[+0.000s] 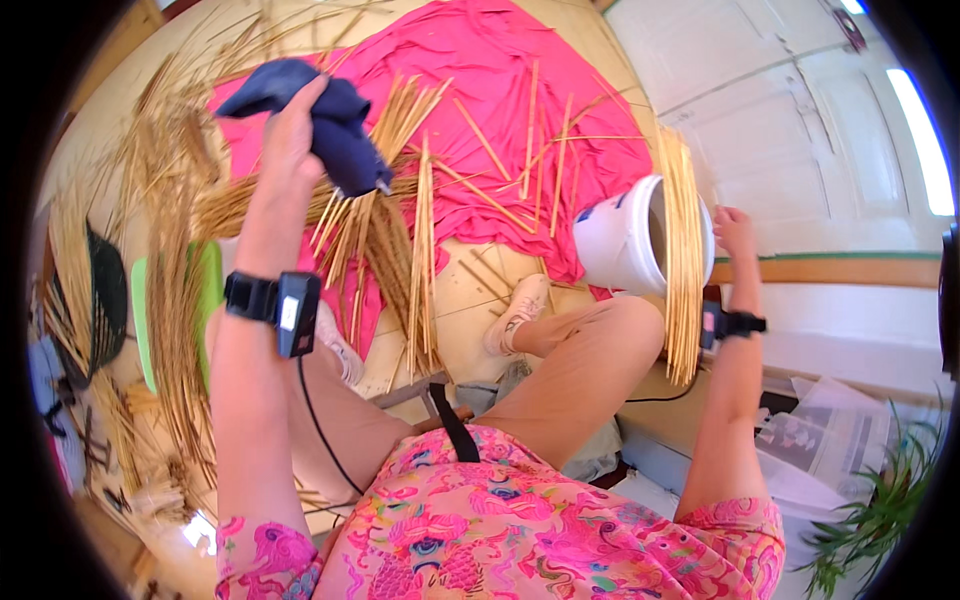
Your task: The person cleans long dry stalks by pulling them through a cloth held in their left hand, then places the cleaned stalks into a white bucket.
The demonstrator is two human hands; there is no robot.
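My left hand point(294, 139) is raised at the upper left and grips a dark blue cloth point(330, 120), which hangs over piles of straw stalks. On the right, my right hand point(735, 231) has its fingers curled beside a white plastic bucket point(615, 236) lying tilted; whether it holds something cannot be told. A bundle of pale trimmed stalks point(681, 262) lies across the bucket's mouth, just left of that hand. Between my hands, a thick bundle of brown stalks point(390, 259) and loose pale stalks point(424, 255) lie partly on a pink cloth point(480, 67).
Long stalks lie over a green stool point(142, 322) at the left, near a dark green basket point(106, 300) with more stalks. White cabinet doors point(765, 127) stand at the upper right. A leafy plant point(877, 502) is at the lower right. Black cables hang from both wrists.
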